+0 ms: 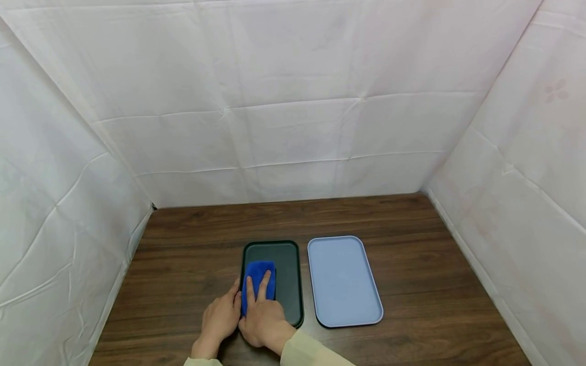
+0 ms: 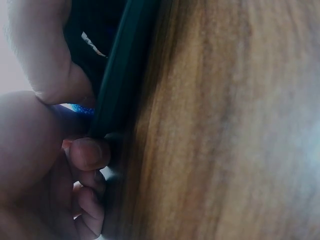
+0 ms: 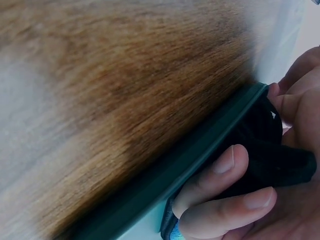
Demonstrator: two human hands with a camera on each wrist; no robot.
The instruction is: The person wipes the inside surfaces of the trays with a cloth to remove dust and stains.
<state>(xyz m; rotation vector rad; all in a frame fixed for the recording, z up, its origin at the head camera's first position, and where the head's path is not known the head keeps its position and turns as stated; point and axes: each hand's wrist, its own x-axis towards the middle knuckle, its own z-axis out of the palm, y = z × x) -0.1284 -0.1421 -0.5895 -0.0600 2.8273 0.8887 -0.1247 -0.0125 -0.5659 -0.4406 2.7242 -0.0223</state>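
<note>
A dark green tray [image 1: 289, 284] lies on the table, a folded blue cloth [image 1: 257, 266] on its left half. My right hand [image 1: 264, 317] reaches over the near end of the tray. Its index and middle fingers stretch forward across the cloth, spread apart. In the right wrist view, two other fingers [image 3: 227, 212] curl over dark, shaded fabric beside the rim. My left hand [image 1: 221, 317] holds the tray's left edge, with fingertips [image 2: 91, 154] right at the rim in the left wrist view. There, a sliver of blue cloth [image 2: 80, 108] shows between the hands.
A light blue tray [image 1: 344, 282] lies just right of the green one, a narrow gap between them. The brown wood-grain table [image 1: 421, 274] runs back to a white cloth wall [image 1: 293, 132]. Similar white sheets [image 1: 55, 229] hang at both sides.
</note>
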